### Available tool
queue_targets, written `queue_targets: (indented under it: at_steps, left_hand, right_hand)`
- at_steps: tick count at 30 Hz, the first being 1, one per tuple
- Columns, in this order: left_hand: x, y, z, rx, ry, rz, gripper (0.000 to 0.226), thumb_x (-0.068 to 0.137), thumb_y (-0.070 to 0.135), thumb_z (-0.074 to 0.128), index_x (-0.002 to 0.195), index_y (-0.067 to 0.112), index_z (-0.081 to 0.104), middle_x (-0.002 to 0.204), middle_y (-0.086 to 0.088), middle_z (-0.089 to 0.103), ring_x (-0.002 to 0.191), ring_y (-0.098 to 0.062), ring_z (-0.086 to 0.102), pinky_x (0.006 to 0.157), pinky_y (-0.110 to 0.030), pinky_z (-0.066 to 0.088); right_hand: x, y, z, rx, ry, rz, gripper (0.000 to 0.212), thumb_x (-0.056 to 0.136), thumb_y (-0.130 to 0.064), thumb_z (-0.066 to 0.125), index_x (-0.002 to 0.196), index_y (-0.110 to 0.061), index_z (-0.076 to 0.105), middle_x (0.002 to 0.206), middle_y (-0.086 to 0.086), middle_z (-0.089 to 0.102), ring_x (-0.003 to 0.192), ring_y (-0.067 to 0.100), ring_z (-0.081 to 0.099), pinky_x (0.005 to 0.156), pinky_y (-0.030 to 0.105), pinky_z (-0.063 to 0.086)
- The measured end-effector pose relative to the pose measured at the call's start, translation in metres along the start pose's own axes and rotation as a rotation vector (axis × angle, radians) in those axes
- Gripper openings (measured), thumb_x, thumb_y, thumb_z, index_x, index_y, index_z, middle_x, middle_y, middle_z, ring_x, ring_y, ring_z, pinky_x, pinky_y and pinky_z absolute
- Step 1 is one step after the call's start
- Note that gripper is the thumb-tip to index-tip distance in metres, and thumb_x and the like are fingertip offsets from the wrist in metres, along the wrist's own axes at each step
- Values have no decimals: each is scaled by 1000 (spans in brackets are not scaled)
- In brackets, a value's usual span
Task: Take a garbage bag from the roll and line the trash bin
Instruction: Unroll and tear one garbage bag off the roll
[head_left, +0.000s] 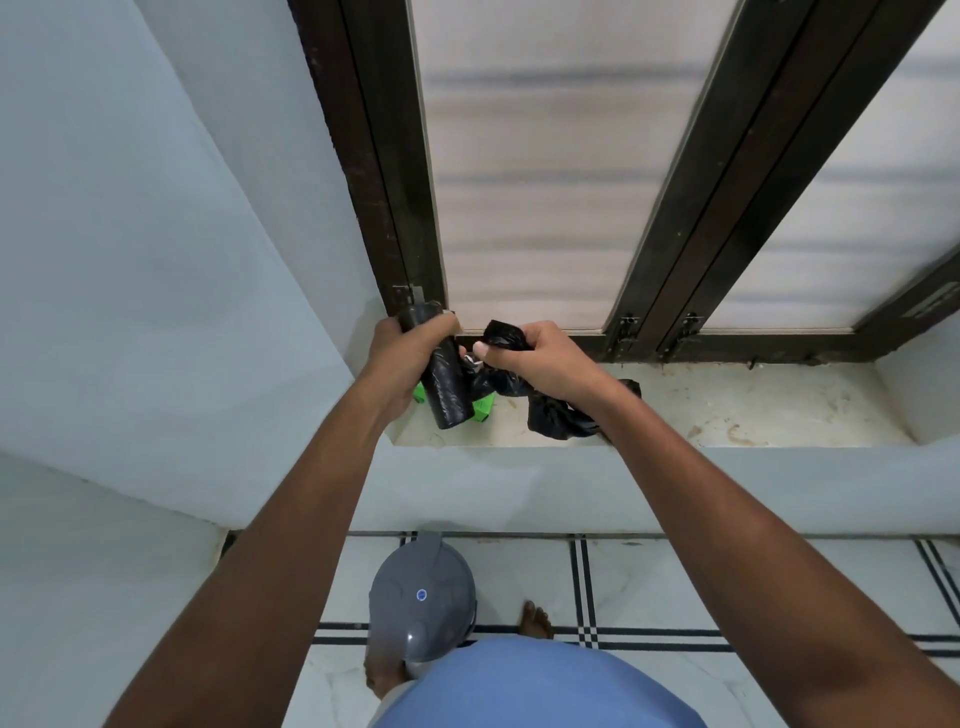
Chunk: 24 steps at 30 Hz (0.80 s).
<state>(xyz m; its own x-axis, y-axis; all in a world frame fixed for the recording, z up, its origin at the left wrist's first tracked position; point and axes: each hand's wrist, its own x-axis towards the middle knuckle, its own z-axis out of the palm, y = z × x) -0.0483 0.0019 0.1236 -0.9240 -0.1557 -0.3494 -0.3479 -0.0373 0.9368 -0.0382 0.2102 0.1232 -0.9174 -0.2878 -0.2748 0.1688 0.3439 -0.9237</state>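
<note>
Blue shirt (535, 691) nearest; grey trash bin (422, 597), lid shut, on floor below the window sill (727, 410). Above sill: left hand (410, 358) fingers wrapped round bag roll (441, 374); right hand (540, 358) fingers clenched on bunched black garbage bag (504, 338) (tail trailing on sill). Risk: bag may tear off-seam if yanked askew.

We are counting one black bag roll (441, 379), one loose black garbage bag (550, 410), one grey lidded trash bin (422, 597), and two green items (483, 407) behind the roll. We are also seeing two hands, left (410, 358) and right (540, 358), and two bare feet (536, 619).
</note>
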Motion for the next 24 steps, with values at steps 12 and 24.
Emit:
queue_targets:
  at_steps: [12,24]
  left_hand:
    - [-7,8,5,306,-200,53,13,76,28,84,82,18,78,82,-3,75,84,-22,73,79,-37,55]
    - [-15,3,10,-190,-317,-64,12,83,14,74,90,5,68,98,-13,66,95,-28,65,92,-43,55]
  right_hand:
    - [15,10,17,220,136,38,49,103,-51,64,106,-3,74,103,35,77,81,35,62,77,48,47]
    - [7,6,19,146,85,-26,42,109,-48,65,77,-22,75,69,2,57,63,17,49,65,32,40]
